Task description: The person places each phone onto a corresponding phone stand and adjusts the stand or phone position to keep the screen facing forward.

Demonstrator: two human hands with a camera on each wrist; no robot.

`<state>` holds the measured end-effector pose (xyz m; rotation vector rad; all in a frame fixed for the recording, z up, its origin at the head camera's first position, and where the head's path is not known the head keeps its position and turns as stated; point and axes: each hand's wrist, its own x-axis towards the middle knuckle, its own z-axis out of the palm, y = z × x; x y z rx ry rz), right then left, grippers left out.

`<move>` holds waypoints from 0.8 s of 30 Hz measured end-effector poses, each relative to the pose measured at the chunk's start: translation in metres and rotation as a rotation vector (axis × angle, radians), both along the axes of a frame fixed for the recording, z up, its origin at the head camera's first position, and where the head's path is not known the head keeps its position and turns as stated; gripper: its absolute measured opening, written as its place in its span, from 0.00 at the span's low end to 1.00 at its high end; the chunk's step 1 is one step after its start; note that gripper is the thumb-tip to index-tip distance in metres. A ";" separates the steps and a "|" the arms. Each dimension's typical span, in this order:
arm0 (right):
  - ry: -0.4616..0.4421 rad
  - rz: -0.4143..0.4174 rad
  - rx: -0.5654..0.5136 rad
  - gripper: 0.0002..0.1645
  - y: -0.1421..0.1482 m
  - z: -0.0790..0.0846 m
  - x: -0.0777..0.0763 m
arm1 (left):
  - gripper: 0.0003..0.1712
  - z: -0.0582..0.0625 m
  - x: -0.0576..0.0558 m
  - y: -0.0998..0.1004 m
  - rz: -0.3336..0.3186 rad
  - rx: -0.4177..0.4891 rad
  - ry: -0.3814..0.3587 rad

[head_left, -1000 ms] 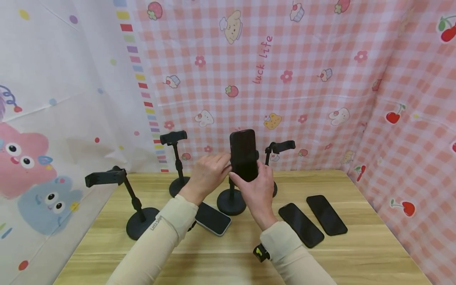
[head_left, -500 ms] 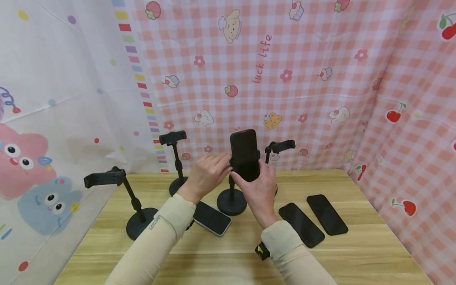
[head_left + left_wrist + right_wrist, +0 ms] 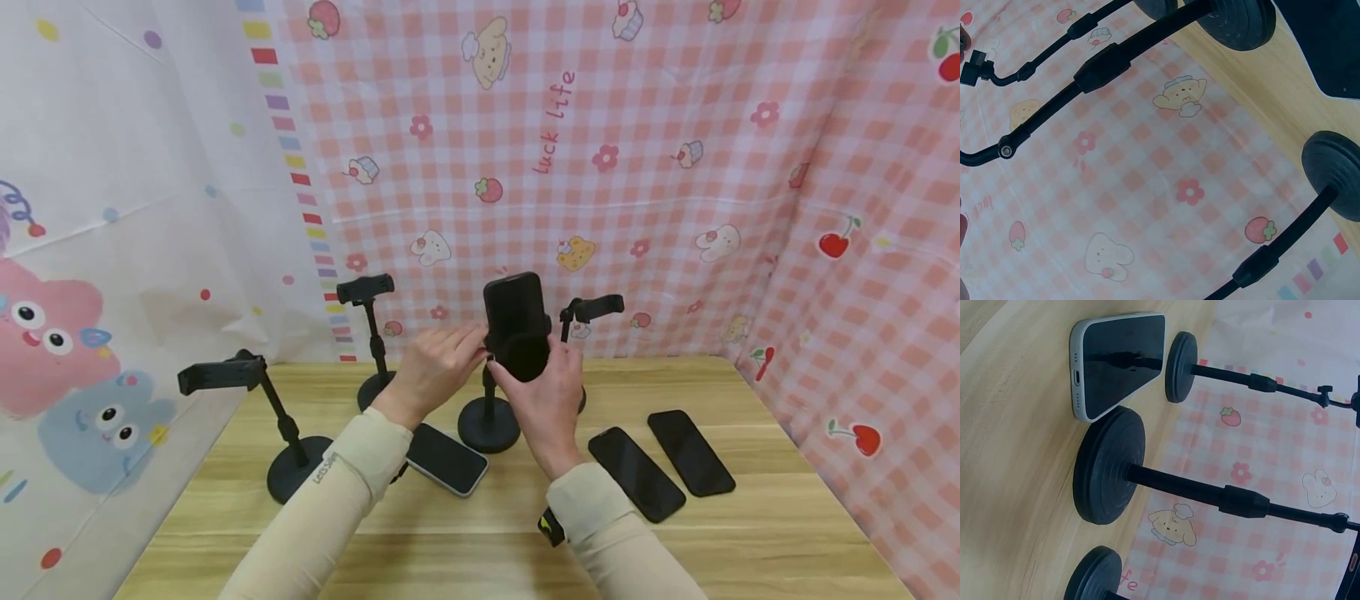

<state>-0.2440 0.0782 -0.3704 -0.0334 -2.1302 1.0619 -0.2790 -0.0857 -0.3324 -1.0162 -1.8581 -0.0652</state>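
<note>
In the head view a black phone (image 3: 514, 307) stands upright in the clamp of the middle phone stand (image 3: 489, 423). My right hand (image 3: 546, 400) grips the phone's lower part, thumb across the front and fingers at its right side. At the left edge of the phone and clamp, my left hand (image 3: 437, 368) pinches with curled fingers; its fingertips are partly hidden. The clamp itself is mostly behind the phone. In the right wrist view the stand's pole (image 3: 1244, 501) rises from its round base, and only an edge of the held phone (image 3: 1350, 569) shows.
Phone stands with bare clamps stand at the left (image 3: 217, 377), back left (image 3: 365, 289) and back right (image 3: 597, 308). A white-edged phone (image 3: 447, 460) lies before the middle stand. Two black phones (image 3: 636, 475) (image 3: 691, 452) lie at the right. A patterned cloth (image 3: 637, 108) hangs behind.
The held phone and my right hand have shifted slightly to the right, and the phone leans a little more. My left hand stays at the phone's left edge.
</note>
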 end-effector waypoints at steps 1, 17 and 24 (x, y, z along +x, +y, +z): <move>0.000 0.001 0.003 0.54 0.000 0.000 0.000 | 0.18 0.000 0.000 0.000 0.002 0.002 -0.007; -0.073 0.037 0.014 0.58 0.001 0.004 0.004 | 0.27 0.008 0.009 0.014 0.052 0.289 -0.588; -0.075 0.064 0.025 0.57 0.005 0.005 0.004 | 0.20 0.012 0.010 0.021 0.046 0.369 -0.733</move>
